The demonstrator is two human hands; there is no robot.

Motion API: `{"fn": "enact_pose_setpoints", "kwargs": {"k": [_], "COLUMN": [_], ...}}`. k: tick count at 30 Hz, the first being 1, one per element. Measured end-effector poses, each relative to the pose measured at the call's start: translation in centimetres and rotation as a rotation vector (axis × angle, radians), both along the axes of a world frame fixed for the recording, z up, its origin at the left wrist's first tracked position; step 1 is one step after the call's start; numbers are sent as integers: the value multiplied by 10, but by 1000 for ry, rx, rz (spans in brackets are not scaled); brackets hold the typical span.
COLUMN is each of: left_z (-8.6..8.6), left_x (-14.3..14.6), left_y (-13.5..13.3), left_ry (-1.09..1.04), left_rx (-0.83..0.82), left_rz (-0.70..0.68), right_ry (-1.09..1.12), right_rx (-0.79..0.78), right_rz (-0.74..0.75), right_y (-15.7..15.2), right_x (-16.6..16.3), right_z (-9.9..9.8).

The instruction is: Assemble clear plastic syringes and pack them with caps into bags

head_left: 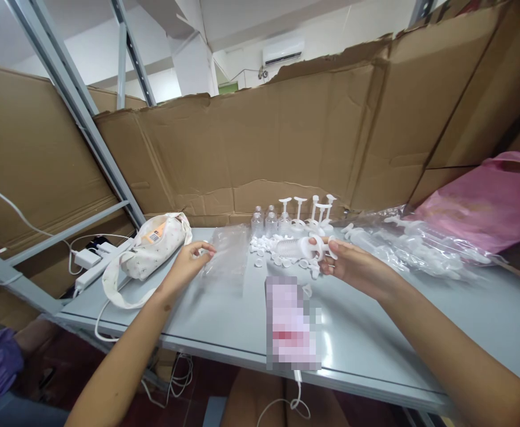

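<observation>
My right hand (pixel 346 264) is closed round the flange end of a clear plastic syringe (pixel 293 247), held level above the grey table (pixel 366 332). My left hand (pixel 191 261) pinches a small white part, with its fingers against a stack of clear plastic bags (pixel 228 255). Several small white caps (pixel 271 252) lie scattered under the syringe. Behind them stand small clear bottles (pixel 264 222) and several upright white plungers (pixel 313 210).
A clear bag of more syringes (pixel 415 246) and a pink plastic bag (pixel 482 204) lie at the right. A white pouch with a strap (pixel 153 246) and a power strip (pixel 93 273) sit at the left. A blurred pink object (pixel 292 323) lies near the front edge. Cardboard walls (pixel 286 136) stand behind.
</observation>
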State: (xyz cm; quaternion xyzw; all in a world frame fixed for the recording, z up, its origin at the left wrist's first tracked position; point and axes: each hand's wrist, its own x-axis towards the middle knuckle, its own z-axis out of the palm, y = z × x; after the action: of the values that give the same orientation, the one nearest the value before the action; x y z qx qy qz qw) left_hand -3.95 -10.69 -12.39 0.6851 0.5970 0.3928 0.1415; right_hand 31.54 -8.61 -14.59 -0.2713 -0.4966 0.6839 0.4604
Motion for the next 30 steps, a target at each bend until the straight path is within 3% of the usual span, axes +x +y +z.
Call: {"fn": "enact_pose_setpoints", "kwargs": {"k": [3, 7, 9, 13, 16, 17, 19, 24, 27, 30], "left_z": [9, 25, 34, 55, 70, 74, 77, 65, 50, 38], "left_x": [0, 6, 8, 13, 22, 26, 36, 60, 75, 90], "left_y": [-1, -13, -19, -25, -33, -37, -45, -49, -35, -22], "left_ry": [218, 515, 526, 239, -197, -355, -609, -887, -931, -941], "left_rx": [241, 640, 795, 1160, 1542, 1593, 1474, 580, 130, -113], "left_rz": [149, 452, 481, 393, 235, 145, -45, -566, -735, -844], "right_ry": [-4, -18, -10, 76, 214, 265, 339, 389, 284, 151], "right_rx": [22, 98, 153, 239, 269, 280, 288, 273, 406, 571], "right_rz": [8, 30, -8, -173, -262, -289, -354, -615, -681, -637], "right_y": [-1, -2, -2, -2, -4, -5, -8, -23, -38, -53], "right_x": [1, 1, 2, 6, 15, 18, 24, 27, 20, 13], "right_z": [1, 0, 2, 11, 21, 25, 33, 51, 58, 60]}}
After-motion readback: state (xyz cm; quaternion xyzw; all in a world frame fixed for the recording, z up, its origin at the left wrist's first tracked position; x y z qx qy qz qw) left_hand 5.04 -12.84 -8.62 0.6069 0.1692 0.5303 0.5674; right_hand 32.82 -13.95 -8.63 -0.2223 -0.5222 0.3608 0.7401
